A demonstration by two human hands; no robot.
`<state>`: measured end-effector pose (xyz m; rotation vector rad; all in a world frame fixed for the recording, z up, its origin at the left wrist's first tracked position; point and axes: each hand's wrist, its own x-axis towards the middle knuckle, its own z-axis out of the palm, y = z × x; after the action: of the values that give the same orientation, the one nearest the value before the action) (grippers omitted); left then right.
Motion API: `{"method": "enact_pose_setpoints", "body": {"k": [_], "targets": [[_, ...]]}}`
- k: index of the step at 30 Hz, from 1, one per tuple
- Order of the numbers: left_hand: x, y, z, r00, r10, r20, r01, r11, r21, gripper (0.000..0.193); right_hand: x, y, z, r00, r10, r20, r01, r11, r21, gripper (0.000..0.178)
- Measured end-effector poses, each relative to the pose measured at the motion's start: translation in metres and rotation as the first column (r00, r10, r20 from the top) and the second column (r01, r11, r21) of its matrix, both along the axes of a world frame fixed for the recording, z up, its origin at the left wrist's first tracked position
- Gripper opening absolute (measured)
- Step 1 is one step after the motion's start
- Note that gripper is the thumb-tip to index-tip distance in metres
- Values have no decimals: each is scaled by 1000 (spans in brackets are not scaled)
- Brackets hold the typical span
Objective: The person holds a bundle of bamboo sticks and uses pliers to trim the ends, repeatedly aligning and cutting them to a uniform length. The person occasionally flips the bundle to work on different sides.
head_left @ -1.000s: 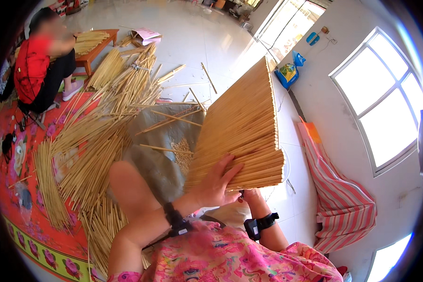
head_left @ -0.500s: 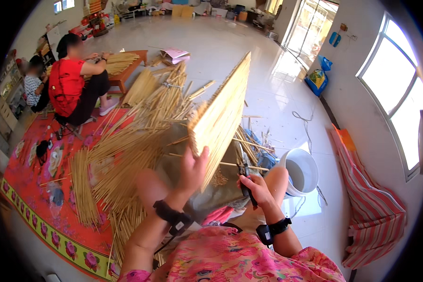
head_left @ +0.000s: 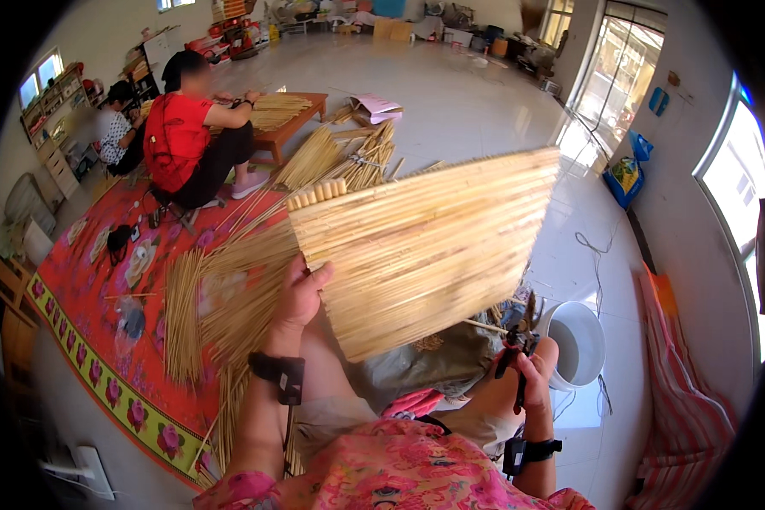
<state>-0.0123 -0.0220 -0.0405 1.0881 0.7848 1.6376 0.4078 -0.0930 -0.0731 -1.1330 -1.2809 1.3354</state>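
A flat panel of straw-coloured stalks [head_left: 429, 246], laid side by side, rises over my lap with its broad face toward me. My left hand [head_left: 298, 293] is closed on the panel's left edge, thumb on the near face. Short stalk ends [head_left: 317, 194] make a thick row at its upper left corner. Below the panel's right end, my right hand [head_left: 534, 378] grips black-handled pruning shears [head_left: 519, 342], their jaws pointing up and apart from the panel. A grey-green cloth [head_left: 433, 372] lies between my knees, partly hidden by the panel.
Loose stalks [head_left: 246, 297] spread over a red floral mat [head_left: 157, 340] at left. A white bucket [head_left: 574, 344] stands by my right knee. Two people sit at far left, one in a red top [head_left: 174, 144] at a low wooden table [head_left: 289, 121]. Striped cloth [head_left: 684, 391] lies along the right wall.
The panel has turned from a steep, nearly edge-on tilt to show its broad face, its far end swinging right and down. My right hand with the shears has moved right and lower in view.
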Motion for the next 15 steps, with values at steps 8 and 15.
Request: {"method": "enact_pose_setpoints", "body": {"k": [8, 15], "targets": [[-10, -7, -24, 993, -118, -19, 115, 983, -141, 48, -11, 0, 31, 1000, -24, -7, 25, 970, 243, 62], [0, -21, 15, 982, -35, -187, 9, 991, -137, 42, -1, 27, 110, 979, -87, 185, 9, 923, 386, 87]]}}
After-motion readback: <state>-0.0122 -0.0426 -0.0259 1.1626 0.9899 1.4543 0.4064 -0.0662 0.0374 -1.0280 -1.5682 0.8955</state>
